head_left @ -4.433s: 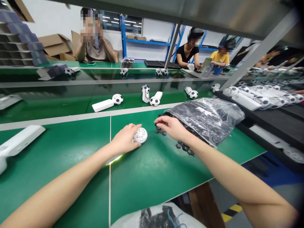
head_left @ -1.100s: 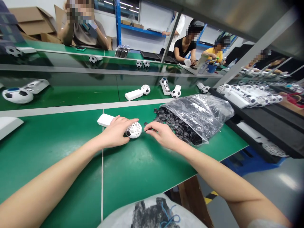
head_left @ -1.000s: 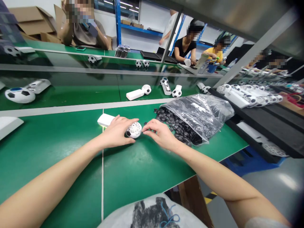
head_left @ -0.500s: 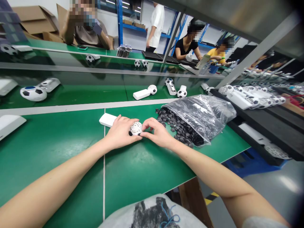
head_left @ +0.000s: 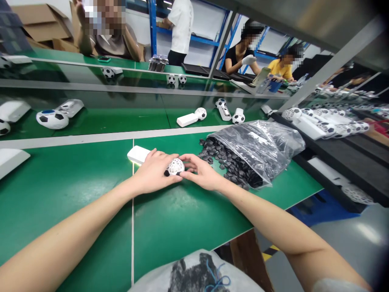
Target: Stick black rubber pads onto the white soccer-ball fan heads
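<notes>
A white device [head_left: 138,155] with a round lattice head [head_left: 176,166] lies on the green table, its flat white body pointing left. My left hand [head_left: 154,169] is wrapped over its neck, thumb and fingers around the lattice head. Black patches show at the lower edge of the head. My right hand [head_left: 199,172] touches the head's right side with bent fingers and thumb; whether a small piece is between them is hidden. To the right of my right hand, many black pieces [head_left: 231,162] spill from a clear plastic bag [head_left: 258,142].
Behind the white strip, a green belt [head_left: 127,117] carries several white devices with football-patterned heads [head_left: 52,119]. A white body [head_left: 12,160] lies at the left edge. Black trays [head_left: 358,158] with more devices stand right. Several people are across the line.
My right hand's fingers have spread along the head's right side. Devices on the belt have shifted slightly right. A person in white at the back has moved left.
</notes>
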A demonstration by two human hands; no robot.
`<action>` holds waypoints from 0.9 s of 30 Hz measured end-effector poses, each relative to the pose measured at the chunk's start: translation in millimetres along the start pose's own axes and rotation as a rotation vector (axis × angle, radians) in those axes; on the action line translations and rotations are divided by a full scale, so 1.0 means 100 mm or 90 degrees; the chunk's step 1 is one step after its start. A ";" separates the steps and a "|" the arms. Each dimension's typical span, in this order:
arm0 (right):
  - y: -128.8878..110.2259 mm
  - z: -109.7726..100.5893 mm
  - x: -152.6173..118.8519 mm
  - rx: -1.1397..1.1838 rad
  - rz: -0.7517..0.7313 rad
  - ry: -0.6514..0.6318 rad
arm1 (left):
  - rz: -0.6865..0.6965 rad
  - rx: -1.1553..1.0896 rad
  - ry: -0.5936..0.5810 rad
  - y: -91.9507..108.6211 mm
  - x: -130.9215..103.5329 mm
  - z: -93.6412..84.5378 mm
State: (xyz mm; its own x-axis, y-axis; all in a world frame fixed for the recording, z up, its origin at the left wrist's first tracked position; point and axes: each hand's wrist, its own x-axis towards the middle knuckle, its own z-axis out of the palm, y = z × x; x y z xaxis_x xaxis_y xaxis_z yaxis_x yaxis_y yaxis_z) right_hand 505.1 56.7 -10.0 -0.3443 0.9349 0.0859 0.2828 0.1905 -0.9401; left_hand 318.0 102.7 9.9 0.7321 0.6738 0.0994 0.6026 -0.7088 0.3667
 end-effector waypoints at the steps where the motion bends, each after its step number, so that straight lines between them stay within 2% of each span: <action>1: 0.00 0.01 0.00 0.008 0.005 -0.001 | 0.004 -0.001 0.000 0.00 0.00 0.00; 6: -0.03 0.03 0.05 0.023 0.030 0.020 | 0.044 -0.016 -0.013 0.00 0.01 -0.06; 9: -0.01 -0.09 0.10 0.036 0.037 0.007 | 0.056 -0.034 -0.023 -0.04 0.01 -0.07; 11: 0.04 -0.22 0.15 -0.056 0.048 0.051 | 0.069 -0.045 -0.022 -0.08 0.01 -0.06; 13: 0.11 -0.36 0.19 -0.241 0.064 0.138 | 0.089 -0.052 -0.016 -0.13 0.02 -0.05; 15: 0.16 -0.43 0.22 -0.397 0.074 0.171 | 0.104 -0.055 -0.017 -0.16 0.02 -0.05; 18: 0.20 -0.43 0.26 -0.492 0.083 0.124 | 0.105 -0.058 -0.059 -0.16 0.01 -0.06; 21: 0.19 -0.39 0.28 -0.509 0.092 0.101 | 0.050 -0.045 -0.095 -0.08 -0.02 -0.05; 24: 0.18 -0.37 0.28 -0.486 0.080 0.088 | -0.033 -0.029 -0.071 0.03 -0.04 0.00; 27: 0.16 -0.38 0.26 -0.469 0.066 0.067 | -0.048 -0.041 -0.067 0.08 -0.05 0.03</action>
State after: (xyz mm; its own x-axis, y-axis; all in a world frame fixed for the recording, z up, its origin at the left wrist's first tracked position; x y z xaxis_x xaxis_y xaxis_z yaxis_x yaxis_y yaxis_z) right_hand 534.7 95.7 -10.4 -0.2061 0.9757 0.0745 0.8479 0.2161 -0.4842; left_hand 320.2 93.6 9.3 0.7166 0.6970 -0.0267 0.6384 -0.6399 0.4279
